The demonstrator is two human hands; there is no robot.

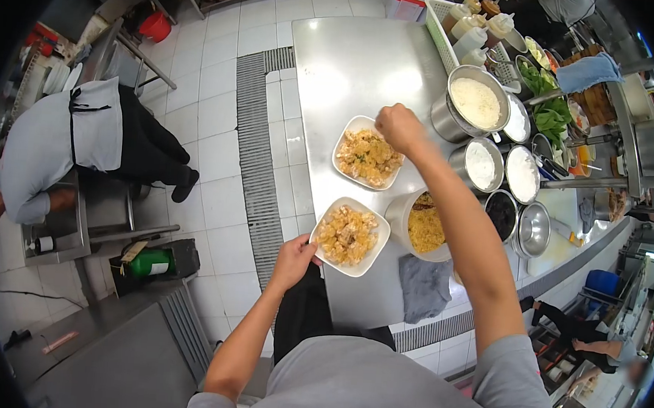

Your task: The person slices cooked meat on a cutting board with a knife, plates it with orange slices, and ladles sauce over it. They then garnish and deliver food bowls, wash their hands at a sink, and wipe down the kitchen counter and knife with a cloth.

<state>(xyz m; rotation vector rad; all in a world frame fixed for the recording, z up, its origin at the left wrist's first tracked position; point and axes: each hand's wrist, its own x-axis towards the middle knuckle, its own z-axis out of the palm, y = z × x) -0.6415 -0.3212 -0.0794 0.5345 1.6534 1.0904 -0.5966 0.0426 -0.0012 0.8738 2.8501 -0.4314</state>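
My left hand grips the rim of a square white bowl close to the table's left edge. Chunky golden-orange food fills it. Farther up the table, a second square white bowl holds similar food with a few green flecks on top. Over that bowl's upper right corner, my right hand is closed with the fingers bunched downward; whatever they may pinch is hidden. Partly behind my right forearm stands a white tub of yellow crumbly food.
A grey cloth lies on the steel table. Along the right stand several metal pots, including one of white grains, and a steel bowl. A white basket holds squeeze bottles. A person bends over at left.
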